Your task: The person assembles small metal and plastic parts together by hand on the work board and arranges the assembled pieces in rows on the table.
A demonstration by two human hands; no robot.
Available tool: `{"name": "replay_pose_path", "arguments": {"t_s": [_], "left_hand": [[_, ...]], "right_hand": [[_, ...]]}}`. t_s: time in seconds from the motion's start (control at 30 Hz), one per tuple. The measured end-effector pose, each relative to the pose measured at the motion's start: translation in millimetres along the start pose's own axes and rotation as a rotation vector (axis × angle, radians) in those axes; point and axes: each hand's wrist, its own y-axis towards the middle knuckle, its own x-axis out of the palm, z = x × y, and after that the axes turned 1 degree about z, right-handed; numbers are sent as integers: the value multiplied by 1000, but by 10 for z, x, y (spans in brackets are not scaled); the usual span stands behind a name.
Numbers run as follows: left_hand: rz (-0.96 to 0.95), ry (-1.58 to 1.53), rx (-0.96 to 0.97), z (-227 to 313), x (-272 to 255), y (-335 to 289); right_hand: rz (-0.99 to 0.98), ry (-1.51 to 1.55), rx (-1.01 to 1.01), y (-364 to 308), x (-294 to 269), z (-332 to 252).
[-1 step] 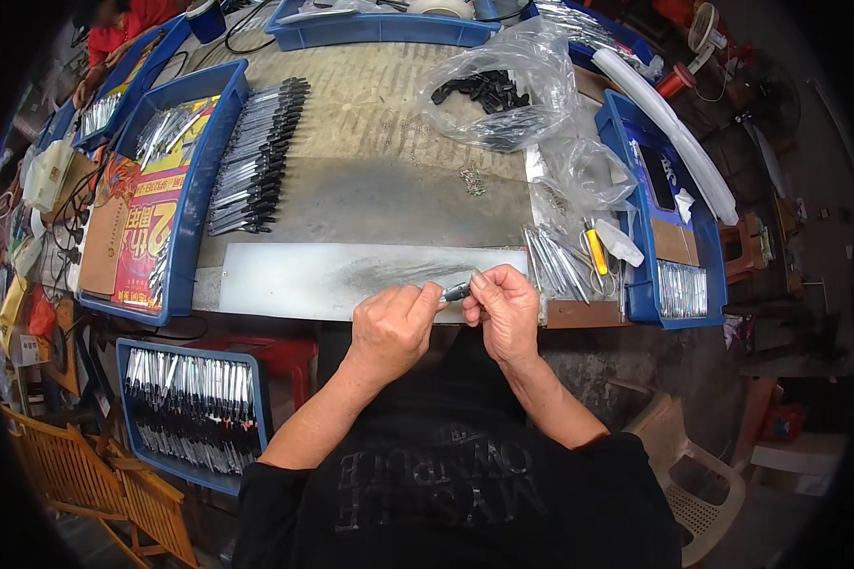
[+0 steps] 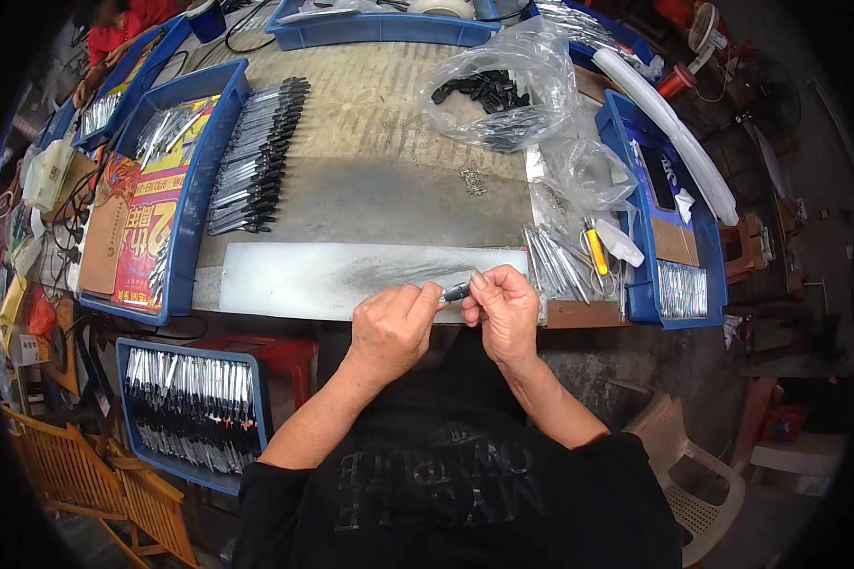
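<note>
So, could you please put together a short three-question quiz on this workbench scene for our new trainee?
1. True or false: both the left hand and the right hand grip the same small dark and silver part.
2. Where does the row of finished black-handled pieces lie? A) in the clear plastic bag B) on the table, beside a blue tray C) on the white plastic chair
3. Fill in: the hands work above a long pale ______ sheet at the table's near edge.

Key: 1 true; 2 B; 3 metal.
</note>
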Motion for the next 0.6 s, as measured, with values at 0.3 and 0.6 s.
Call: {"name": "replay_pose_path", "arguments": {"t_s": [0.3,0.6], "left_hand": [[50,-18,25,-24,36,-6],[5,-143,-10,-24,34,-5]], "right_hand": [[-50,-53,-161,-7,26,22],[-256,-181,-117,57,-148,-80]]}}
